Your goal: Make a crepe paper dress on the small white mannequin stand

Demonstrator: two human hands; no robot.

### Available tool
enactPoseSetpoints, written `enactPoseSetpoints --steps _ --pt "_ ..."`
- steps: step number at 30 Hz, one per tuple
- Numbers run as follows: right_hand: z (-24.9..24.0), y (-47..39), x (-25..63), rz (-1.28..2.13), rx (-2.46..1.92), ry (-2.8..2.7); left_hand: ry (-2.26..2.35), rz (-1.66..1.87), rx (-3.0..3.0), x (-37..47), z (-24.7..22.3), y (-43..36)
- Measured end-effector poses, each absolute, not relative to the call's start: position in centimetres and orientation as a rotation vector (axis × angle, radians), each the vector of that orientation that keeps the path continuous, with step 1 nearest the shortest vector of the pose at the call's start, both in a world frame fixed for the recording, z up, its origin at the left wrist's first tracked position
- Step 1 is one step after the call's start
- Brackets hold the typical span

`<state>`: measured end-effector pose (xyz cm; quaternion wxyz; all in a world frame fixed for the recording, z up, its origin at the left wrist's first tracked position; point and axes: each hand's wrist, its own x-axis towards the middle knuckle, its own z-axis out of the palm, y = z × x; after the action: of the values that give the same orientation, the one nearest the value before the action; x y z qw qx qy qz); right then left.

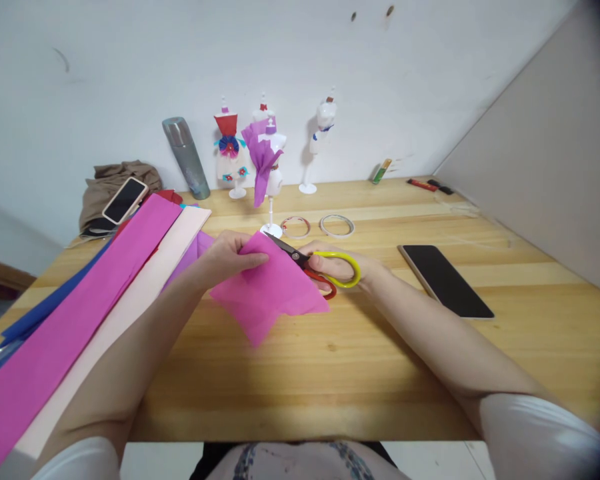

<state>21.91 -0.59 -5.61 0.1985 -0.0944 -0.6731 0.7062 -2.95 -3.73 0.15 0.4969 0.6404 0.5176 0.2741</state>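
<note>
Between my hands hangs a piece of bright pink paper (pixel 270 287) with pointed corners. My left hand (pixel 230 257) pinches its upper left part between thumb and fingers. My right hand (pixel 325 261) grips scissors (pixel 349 268) with one yellow and one red handle loop. Their dark blades point up and left, lying at the paper's upper right edge. Just beyond the blade tips stands a small white mannequin (pixel 275 180) with purple paper draped on one side. Whether the blades are parted is hard to tell.
Long folded papers (pixel 105 293) in pink, cream, purple and blue lie at the left. Behind are a grey bottle (pixel 189 160), a dressed mannequin (pixel 229 150), another mannequin (pixel 325 120) and two tape rolls (pixel 337 226). A black tablet (pixel 445 280) lies at the right.
</note>
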Motion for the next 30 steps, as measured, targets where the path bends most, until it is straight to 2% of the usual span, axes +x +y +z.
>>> enactPoseSetpoints --steps 15,30 --pt "-5.38 -0.19 22.08 1.915 -0.203 -1.979 1.275 0.515 1.756 -3.17 -0.50 -3.24" --pt "-5.60 -0.18 21.92 1.945 -0.193 -1.939 1.274 0.512 1.821 -3.63 -0.13 -3.17"
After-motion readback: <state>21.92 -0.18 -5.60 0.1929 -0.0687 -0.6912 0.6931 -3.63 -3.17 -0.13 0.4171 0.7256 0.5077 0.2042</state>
